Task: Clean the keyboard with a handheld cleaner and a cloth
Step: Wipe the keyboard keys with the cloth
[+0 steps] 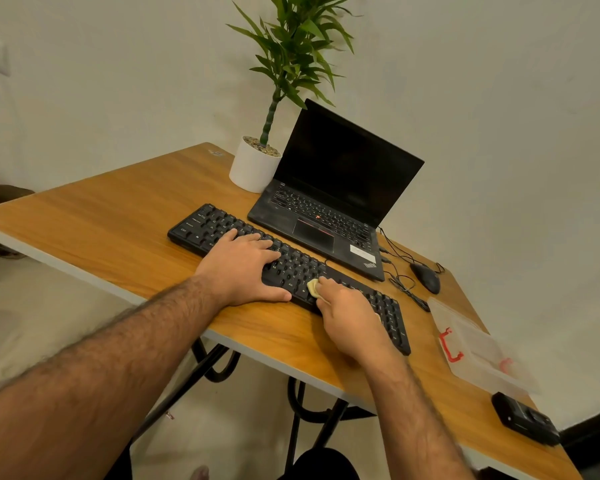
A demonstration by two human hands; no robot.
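Resting flat on the keyboard (pixel 222 233), the left hand (pixel 243 268) lies palm down with fingers straight and spread over the middle keys, thumb along the near edge. The right hand (pixel 347 317) reaches in from the lower right, fingers curled, pinching a folded pale cloth (pixel 313 288) against the keys just beside the left thumb. Both forearms extend from the near side. The keyboard lies diagonally on the bench (pixel 101 220), in front of the open laptop (pixel 340 188).
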